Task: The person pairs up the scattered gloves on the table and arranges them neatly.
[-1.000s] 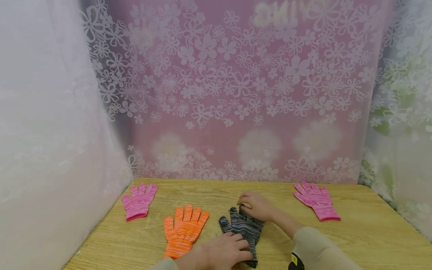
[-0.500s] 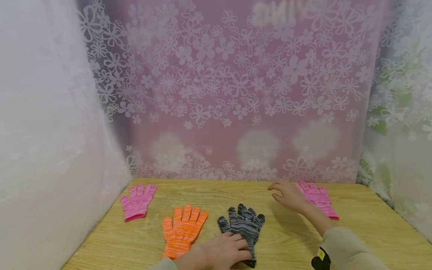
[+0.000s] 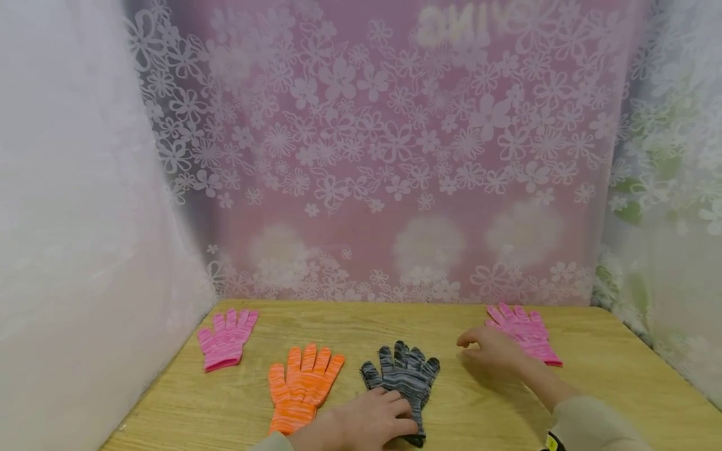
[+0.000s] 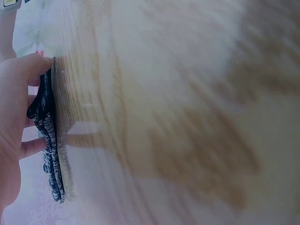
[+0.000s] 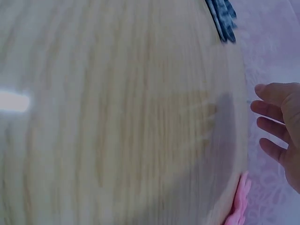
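Note:
A dark grey striped knit glove [image 3: 407,377] lies flat with its fingers spread and pointing away. My left hand [image 3: 372,416] rests on its lower part near the cuff; in the left wrist view the thumb [image 4: 40,63] is at the cuff edge and the other fingers lie over the knit. To the right, my right hand [image 3: 493,351] hovers over the wood with fingers loosely bent and nothing held. Behind it, partly covered by the hand, is a pink glove [image 3: 527,332]. The right wrist view shows the fingers [image 5: 272,126] apart from both gloves.
Left of the grey glove lies an orange glove [image 3: 301,388], its cuff partly behind the left forearm. A second pink glove [image 3: 227,339] is at the table's far left. Flower-patterned sheets [image 3: 395,156] enclose the wooden table [image 3: 361,319] at the back and sides.
My right hand has left the grey glove's fingertips and moved right, then slightly lower, beside the pink glove. The grey glove's fingers now show fully. The left hand stays put.

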Demonstrator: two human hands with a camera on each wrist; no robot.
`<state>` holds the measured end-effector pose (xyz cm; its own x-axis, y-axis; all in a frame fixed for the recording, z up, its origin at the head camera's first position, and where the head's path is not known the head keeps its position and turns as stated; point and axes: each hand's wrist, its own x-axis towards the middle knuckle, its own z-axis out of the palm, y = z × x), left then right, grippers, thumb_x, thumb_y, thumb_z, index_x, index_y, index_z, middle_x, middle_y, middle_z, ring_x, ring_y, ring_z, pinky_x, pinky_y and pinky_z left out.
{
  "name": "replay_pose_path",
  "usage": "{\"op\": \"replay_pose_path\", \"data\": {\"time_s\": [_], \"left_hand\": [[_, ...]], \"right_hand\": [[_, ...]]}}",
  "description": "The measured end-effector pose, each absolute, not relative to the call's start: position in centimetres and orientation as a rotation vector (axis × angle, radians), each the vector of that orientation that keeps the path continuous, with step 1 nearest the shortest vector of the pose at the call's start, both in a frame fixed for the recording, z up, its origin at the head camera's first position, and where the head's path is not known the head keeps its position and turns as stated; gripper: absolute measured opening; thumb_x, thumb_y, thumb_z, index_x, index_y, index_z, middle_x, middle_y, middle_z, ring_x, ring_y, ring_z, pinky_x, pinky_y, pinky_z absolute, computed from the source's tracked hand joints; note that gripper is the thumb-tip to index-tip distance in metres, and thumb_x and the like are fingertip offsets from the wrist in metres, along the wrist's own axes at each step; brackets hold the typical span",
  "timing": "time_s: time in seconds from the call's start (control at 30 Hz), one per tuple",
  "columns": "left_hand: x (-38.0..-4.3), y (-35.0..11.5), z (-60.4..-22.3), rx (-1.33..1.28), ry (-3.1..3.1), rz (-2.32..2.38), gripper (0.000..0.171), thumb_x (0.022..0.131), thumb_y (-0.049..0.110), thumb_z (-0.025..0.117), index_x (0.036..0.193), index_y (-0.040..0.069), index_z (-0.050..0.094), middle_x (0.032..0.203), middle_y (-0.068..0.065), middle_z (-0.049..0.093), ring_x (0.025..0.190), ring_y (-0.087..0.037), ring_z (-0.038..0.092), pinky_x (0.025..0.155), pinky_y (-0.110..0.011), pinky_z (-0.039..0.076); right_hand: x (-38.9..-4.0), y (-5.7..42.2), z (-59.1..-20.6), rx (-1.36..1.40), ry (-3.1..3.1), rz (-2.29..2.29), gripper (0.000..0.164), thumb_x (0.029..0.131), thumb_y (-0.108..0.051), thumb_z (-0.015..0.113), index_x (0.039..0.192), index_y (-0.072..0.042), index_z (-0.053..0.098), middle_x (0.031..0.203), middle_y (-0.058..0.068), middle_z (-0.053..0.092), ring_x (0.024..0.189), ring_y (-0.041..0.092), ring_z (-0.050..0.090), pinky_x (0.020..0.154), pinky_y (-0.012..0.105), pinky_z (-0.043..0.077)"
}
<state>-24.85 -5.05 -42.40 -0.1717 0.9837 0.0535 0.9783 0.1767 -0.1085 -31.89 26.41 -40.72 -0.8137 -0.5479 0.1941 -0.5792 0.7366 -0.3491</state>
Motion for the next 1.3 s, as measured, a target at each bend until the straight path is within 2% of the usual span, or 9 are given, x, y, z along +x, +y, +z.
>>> {"op": "replay_pose_path", "data": {"time_s": [0.13,0.33,0.47,0.63,0.83,1.07,1.17,1.23,1.3], "left_hand": [[-24.8,-5.1,-42.3,-1.940,-2.325,0.075,0.033,0.096,0.043,0.044,0.122,0.026,0.054,0.118,0.009,0.049,0.100,-0.001,0.043,0.080,-0.013,0.033],[-24.7,-5.0,-42.3,-1.953,-2.335,0.080,0.037,0.094,0.046,0.046,0.124,0.025,0.053,0.120,0.009,0.049,0.103,-0.002,0.043,0.083,-0.013,0.034],[-24.6,-4.9,-42.4,-1.937,-2.320,0.074,0.034,0.095,0.043,0.045,0.122,0.024,0.054,0.118,0.009,0.051,0.102,-0.002,0.044,0.082,-0.013,0.035],[-24.4,-4.7,-42.4,-1.897,-2.308,0.073,0.030,0.097,0.040,0.044,0.118,0.023,0.056,0.112,0.010,0.053,0.098,-0.001,0.046,0.078,-0.012,0.035],[-24.3,-4.5,-42.4,-1.875,-2.315,0.097,0.029,0.095,0.042,0.045,0.114,0.024,0.058,0.111,0.011,0.053,0.096,0.000,0.046,0.075,-0.012,0.035],[-24.4,-4.5,-42.5,-1.868,-2.313,0.112,0.023,0.095,0.037,0.050,0.113,0.024,0.058,0.110,0.011,0.053,0.095,0.000,0.046,0.073,-0.011,0.034],[-24.5,-4.6,-42.5,-1.861,-2.298,0.112,0.021,0.094,0.033,0.053,0.112,0.024,0.059,0.110,0.011,0.053,0.095,-0.001,0.046,0.072,-0.011,0.034],[-24.5,-4.6,-42.5,-1.861,-2.291,0.106,0.020,0.095,0.033,0.052,0.112,0.024,0.059,0.109,0.011,0.054,0.094,-0.001,0.046,0.072,-0.011,0.034],[-24.5,-4.6,-42.5,-1.863,-2.294,0.105,0.021,0.095,0.034,0.051,0.112,0.024,0.058,0.109,0.011,0.053,0.095,0.000,0.046,0.073,-0.011,0.035]], "right_hand": [[-32.0,23.9,-41.0,1.013,-2.873,0.607,0.017,0.088,-0.016,0.062,0.099,-0.005,0.070,0.094,0.001,0.067,0.087,0.019,0.062,0.070,0.035,0.049],[-31.6,21.1,-41.4,1.048,-2.845,0.452,0.013,0.082,-0.016,0.069,0.092,-0.007,0.069,0.079,-0.004,0.064,0.069,0.007,0.058,0.060,0.028,0.046],[-31.1,20.4,-41.3,1.039,-2.799,0.430,0.007,0.079,-0.007,0.068,0.086,-0.008,0.069,0.079,-0.001,0.065,0.071,0.011,0.059,0.061,0.029,0.047],[-30.8,20.7,-40.7,1.015,-2.791,0.556,0.012,0.077,0.000,0.062,0.082,-0.009,0.068,0.076,0.001,0.063,0.069,0.010,0.057,0.060,0.029,0.046],[-31.1,20.9,-41.2,1.062,-2.813,0.517,0.014,0.073,0.001,0.063,0.077,-0.012,0.067,0.072,-0.009,0.058,0.066,0.006,0.052,0.059,0.028,0.045],[-30.9,20.3,-42.2,0.996,-2.824,0.369,0.014,0.068,-0.003,0.063,0.073,-0.015,0.059,0.070,-0.003,0.057,0.064,0.008,0.049,0.056,0.028,0.041],[-30.7,19.9,-41.9,0.996,-2.792,0.307,0.018,0.067,-0.001,0.062,0.067,-0.017,0.053,0.066,-0.006,0.050,0.060,0.007,0.042,0.053,0.026,0.036],[-30.6,19.5,-41.5,0.989,-2.779,0.267,0.023,0.068,0.001,0.061,0.063,-0.017,0.048,0.063,-0.007,0.044,0.057,0.007,0.037,0.050,0.025,0.031],[-30.4,18.9,-41.0,0.931,-2.803,0.255,0.020,0.071,0.002,0.060,0.064,-0.016,0.053,0.066,-0.007,0.046,0.059,0.008,0.041,0.049,0.025,0.032]]}}
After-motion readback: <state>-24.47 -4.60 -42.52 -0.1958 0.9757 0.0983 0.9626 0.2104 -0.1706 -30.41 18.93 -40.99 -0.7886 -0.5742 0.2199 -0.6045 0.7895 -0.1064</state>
